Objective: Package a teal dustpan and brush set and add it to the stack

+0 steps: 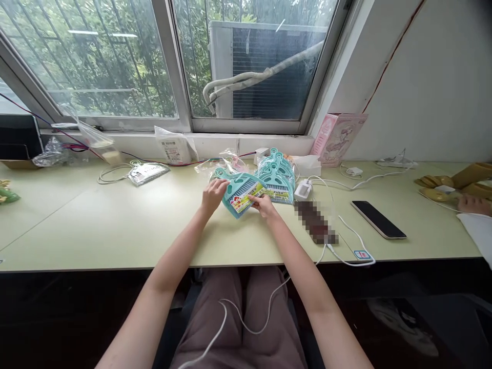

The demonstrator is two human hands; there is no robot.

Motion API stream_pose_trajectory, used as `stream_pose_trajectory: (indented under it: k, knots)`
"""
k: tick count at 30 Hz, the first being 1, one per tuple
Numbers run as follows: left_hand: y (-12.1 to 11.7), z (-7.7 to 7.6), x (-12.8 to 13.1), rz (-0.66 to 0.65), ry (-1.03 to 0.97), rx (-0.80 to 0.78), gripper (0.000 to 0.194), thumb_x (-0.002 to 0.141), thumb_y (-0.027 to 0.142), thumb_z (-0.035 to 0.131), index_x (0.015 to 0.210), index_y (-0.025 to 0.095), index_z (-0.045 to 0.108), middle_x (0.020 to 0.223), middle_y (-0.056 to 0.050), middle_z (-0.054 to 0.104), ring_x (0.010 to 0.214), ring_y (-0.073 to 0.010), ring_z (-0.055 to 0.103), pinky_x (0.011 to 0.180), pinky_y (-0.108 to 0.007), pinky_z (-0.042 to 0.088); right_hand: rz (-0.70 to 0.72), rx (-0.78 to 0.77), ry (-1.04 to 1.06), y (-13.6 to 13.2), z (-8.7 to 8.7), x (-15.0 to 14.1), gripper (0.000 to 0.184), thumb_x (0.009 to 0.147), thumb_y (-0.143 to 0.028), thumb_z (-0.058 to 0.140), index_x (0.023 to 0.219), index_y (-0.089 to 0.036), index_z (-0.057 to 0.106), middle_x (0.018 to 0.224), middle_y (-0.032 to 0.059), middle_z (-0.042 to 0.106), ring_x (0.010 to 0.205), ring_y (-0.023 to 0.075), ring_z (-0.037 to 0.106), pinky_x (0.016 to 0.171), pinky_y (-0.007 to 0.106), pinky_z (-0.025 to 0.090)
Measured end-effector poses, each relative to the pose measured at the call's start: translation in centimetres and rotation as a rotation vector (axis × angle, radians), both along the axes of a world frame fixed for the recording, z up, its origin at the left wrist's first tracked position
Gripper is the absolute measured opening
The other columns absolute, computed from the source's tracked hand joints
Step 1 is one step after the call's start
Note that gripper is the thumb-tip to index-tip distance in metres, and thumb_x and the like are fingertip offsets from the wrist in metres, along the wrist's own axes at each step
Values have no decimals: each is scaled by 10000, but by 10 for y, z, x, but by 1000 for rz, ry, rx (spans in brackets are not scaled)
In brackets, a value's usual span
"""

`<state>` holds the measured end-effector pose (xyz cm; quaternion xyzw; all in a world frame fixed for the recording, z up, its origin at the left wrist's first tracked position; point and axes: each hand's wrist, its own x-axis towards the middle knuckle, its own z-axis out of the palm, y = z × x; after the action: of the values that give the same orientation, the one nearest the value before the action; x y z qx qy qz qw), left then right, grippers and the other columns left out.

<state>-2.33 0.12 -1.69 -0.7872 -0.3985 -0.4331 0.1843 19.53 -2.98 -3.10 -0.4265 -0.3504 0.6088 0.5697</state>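
A small turquoise dustpan and brush set [246, 192] with a printed yellow-green label is held tilted above the table. My left hand [213, 196] is closed on its upper left side near the handle. On its lower right edge my right hand [263, 205] pinches, with the thumb over the label. Just behind and to the right lies a pile of similar turquoise dustpan sets [277, 177], partly hidden by the held one. Crumpled clear plastic [230, 156] sits behind the held set.
To the right are a white charger [303, 189], a blurred-out dark object [315, 223], a black phone [378, 219] and white cables. A pink box [338, 139] stands by the wall. Another person's hand [474, 204] is at far right. A flat packet [148, 172] lies left.
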Motion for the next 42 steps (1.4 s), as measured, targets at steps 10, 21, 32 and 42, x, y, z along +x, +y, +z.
stream_pose_trajectory:
  k: [10,21,32,42]
  knots:
    - [-14,13,31,-205,-126,34,248,925,363,614,1143,245,605,1372,-123,550,1298,-278,508,1072,-494,441,-178,33,151,7,2,3,253,665,-114,813,848,-183,652,864,17,761,876,194,735,871,353,619]
    - [-3,1,37,-563,-788,-1054,686,776,714,600,1179,159,575,1206,-151,671,1132,-322,636,890,-417,535,-195,83,182,1,7,5,320,629,-168,826,901,-192,659,993,40,767,1011,230,722,876,359,621]
    - [-13,3,34,-170,-506,-671,530,947,640,335,630,230,447,421,15,486,441,-172,503,618,-343,431,-243,115,146,2,8,3,349,615,-224,835,903,-195,641,1016,57,759,1041,233,708,876,359,617]
    - [-19,-2,32,-14,-169,-570,551,984,519,317,574,233,550,601,-58,645,612,-228,597,698,-358,424,-342,64,183,12,0,4,355,611,-218,803,909,-200,611,1019,50,751,1020,220,712,852,330,622]
